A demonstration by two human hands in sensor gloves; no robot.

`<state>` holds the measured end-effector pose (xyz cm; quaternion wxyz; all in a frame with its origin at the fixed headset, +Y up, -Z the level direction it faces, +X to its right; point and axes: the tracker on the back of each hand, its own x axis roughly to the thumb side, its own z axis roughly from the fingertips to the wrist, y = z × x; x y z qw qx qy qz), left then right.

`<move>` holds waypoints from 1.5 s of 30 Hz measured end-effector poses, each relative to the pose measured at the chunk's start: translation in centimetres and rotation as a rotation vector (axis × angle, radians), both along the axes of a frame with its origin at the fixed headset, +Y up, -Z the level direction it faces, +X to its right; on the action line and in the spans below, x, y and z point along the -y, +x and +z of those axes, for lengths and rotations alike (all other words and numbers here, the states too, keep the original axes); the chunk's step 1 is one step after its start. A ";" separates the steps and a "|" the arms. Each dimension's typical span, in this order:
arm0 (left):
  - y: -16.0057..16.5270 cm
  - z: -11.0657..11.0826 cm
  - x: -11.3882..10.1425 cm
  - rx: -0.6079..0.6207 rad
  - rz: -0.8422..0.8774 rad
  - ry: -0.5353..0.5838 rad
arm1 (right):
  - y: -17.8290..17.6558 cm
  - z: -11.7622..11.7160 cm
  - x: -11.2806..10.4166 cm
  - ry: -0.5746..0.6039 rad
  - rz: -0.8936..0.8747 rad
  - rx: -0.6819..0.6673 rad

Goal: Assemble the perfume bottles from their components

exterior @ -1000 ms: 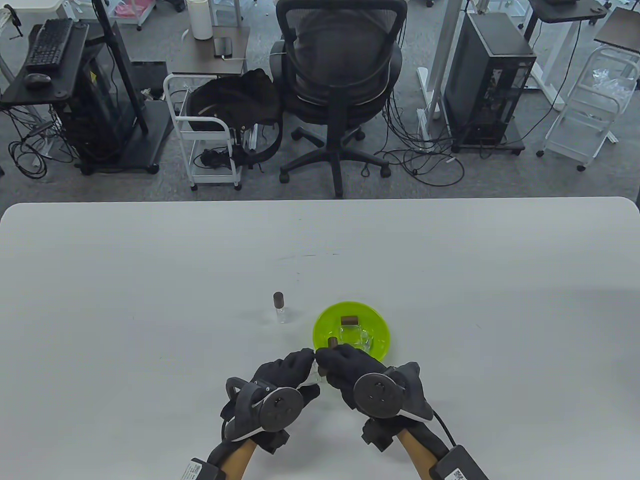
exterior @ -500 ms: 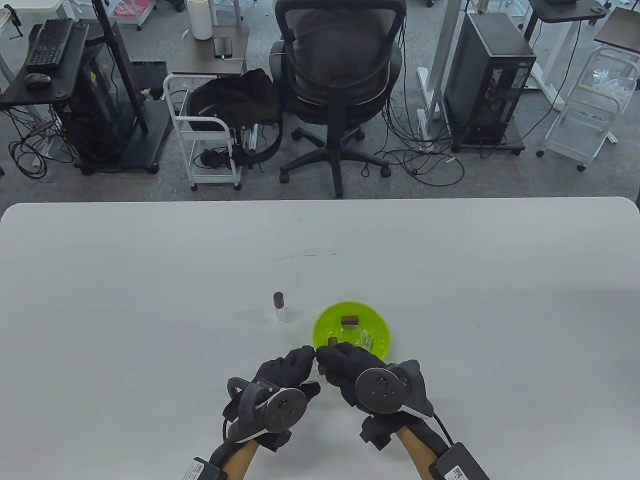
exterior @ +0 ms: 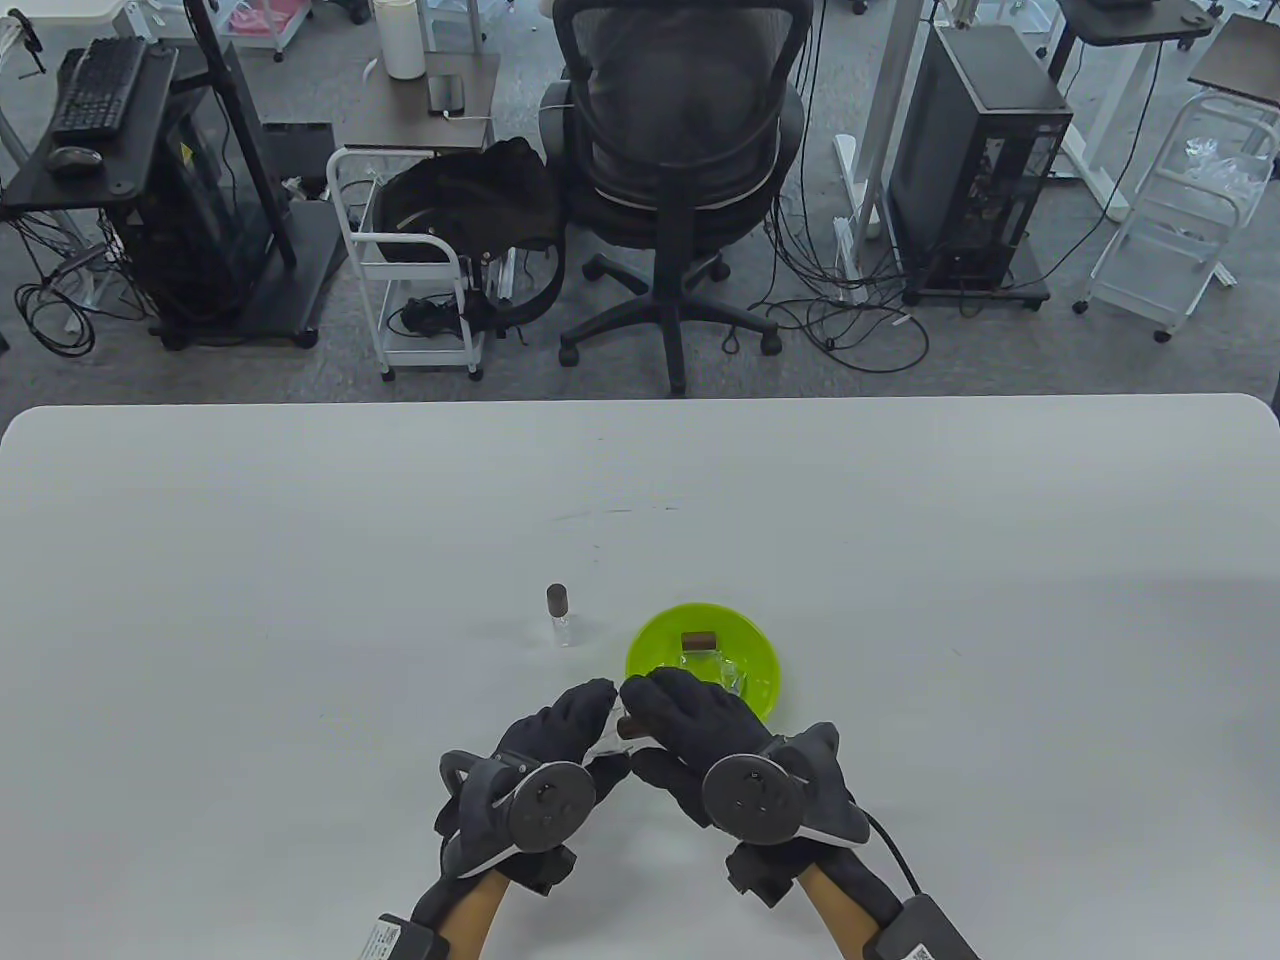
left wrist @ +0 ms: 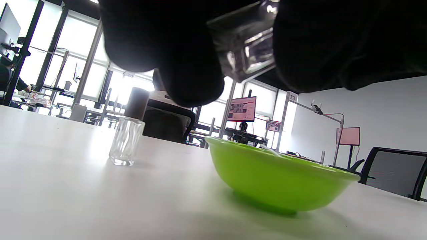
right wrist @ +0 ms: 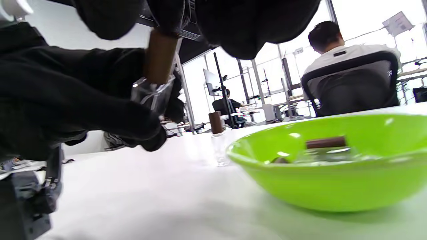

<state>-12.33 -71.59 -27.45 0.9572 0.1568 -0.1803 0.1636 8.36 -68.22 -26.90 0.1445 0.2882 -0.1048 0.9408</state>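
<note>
We are capping 1 bottle near the table's front edge: our left hand grips the small clear glass bottle, our right hand pinches the brown cylindrical cap onto its neck. Next, we judge, seat it squarely.

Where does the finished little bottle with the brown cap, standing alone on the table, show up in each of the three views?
Table view: the capped bottle stands upright left of the green bowl, beyond both hands.
Left wrist view: capped bottle left of centre, on the table, left of the bowl.
Right wrist view: capped bottle at centre, just left of the bowl's rim.
Shared landmark: the green bowl.
</note>
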 end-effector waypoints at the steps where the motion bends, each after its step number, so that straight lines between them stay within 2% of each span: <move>1: -0.3 -0.2 0.1 -0.009 0.008 -0.012 | 0.7 0.0 -0.3 0.020 0.048 0.047; 6: -1.5 -0.9 0.3 -0.044 0.055 -0.067 | 5.0 -0.7 0.5 0.053 0.221 0.235; 9: -1.7 -1.3 0.5 -0.059 0.064 -0.098 | 8.5 -1.3 2.3 -0.025 0.279 0.345; 11: -1.8 -1.7 0.6 -0.074 0.070 -0.111 | 10.1 -1.7 3.4 -0.077 0.253 0.382; 15: -2.1 -2.4 0.7 -0.126 0.060 -0.141 | 12.0 -2.2 4.6 -0.143 0.264 0.438; 20: -4.0 -3.7 -0.1 -0.217 0.113 -0.175 | 12.4 -2.5 5.2 -0.160 0.276 0.455; 24: -6.1 -5.2 -0.6 -0.323 0.086 -0.200 | 12.3 -2.5 5.2 -0.167 0.260 0.450; 30: -8.6 -9.1 0.7 -0.377 0.170 -0.412 | 12.1 -2.7 5.4 -0.174 0.259 0.445; 34: -9.1 -11.6 2.3 -0.417 0.185 -0.612 | 11.9 -2.7 5.8 -0.185 0.272 0.436; 38: -9.0 -12.9 3.3 -0.468 0.140 -0.625 | 11.8 -2.7 5.9 -0.185 0.290 0.432; 45: -9.1 -13.9 3.7 -0.480 0.137 -0.649 | 11.6 -2.6 5.9 -0.188 0.294 0.430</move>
